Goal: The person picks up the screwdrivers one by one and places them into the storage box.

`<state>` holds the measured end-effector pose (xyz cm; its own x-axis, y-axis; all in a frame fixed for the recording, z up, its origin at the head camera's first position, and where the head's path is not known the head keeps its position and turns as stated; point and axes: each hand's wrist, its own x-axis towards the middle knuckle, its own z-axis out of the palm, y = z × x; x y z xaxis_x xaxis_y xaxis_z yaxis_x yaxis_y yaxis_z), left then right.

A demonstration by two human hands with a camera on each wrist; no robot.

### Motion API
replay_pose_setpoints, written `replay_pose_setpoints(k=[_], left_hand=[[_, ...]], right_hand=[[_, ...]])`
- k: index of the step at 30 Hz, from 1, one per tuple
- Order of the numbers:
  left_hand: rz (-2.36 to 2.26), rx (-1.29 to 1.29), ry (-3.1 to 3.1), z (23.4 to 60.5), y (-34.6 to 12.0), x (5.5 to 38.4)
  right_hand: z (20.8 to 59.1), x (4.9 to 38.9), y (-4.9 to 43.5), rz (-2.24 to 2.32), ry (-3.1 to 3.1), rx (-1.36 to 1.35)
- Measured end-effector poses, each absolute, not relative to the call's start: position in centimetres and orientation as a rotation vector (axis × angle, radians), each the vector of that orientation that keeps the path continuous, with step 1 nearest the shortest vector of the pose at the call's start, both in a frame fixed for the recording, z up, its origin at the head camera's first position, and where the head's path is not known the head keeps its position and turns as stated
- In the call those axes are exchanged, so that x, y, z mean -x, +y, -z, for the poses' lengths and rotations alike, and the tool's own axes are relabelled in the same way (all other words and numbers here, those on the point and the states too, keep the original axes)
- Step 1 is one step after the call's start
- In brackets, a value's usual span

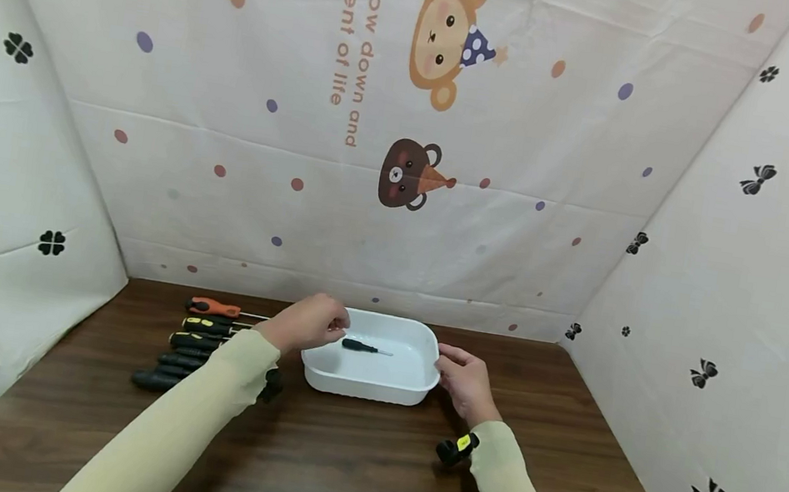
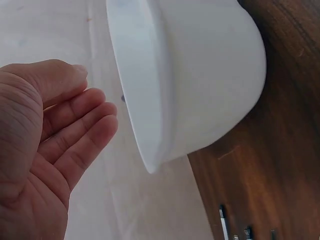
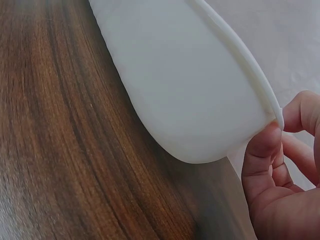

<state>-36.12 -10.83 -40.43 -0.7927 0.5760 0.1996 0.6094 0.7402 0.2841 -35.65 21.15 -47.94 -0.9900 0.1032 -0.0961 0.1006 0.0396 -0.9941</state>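
1. Head view: A white tub [image 1: 367, 389] sits on the brown wood surface [image 1: 333, 464], close to the white cloth [image 1: 231, 114] at the back. One small, dark driver [image 1: 359, 346] lies inside the tub, with its thin metal end pointing right. The left hand [image 1: 306, 324] is at the tub's left end, with its fingertips over the inside. The right hand [image 1: 469, 383] is at the tub's right end and holds its edge. Both arms have pale sleeves [image 1: 188, 419]. A row of drivers [image 1: 185, 362] lies on the left, partly behind the left arm. The orange one [image 1: 213, 307] is at the far end, and plain black ones are at the near end. The cloth has a monkey [image 1: 439, 38] and a brown bear [image 1: 404, 176] on it.

2. Left wrist view: The left hand is next to the tub's rim but apart from it. Its grip is loose and has nothing in it. The fingers bend a little, with the thumb near them. A few thin metal tips [image 2: 223, 220] show at the bottom of the view, on the surface.

3. Right wrist view: The right hand's grip pinches the tub's rim at the end. The thumb presses just under the rim on the outside, and a finger is on the other side.
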Motion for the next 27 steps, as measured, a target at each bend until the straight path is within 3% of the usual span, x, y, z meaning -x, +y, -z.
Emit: replay_pose_setpoints(k=[27], left_hand=[[0.689,0.652,-2.806,44.0,-20.3,29.6]], right_hand=[[48.2,35.4,22.3,-2.322,-2.252,0.152]])
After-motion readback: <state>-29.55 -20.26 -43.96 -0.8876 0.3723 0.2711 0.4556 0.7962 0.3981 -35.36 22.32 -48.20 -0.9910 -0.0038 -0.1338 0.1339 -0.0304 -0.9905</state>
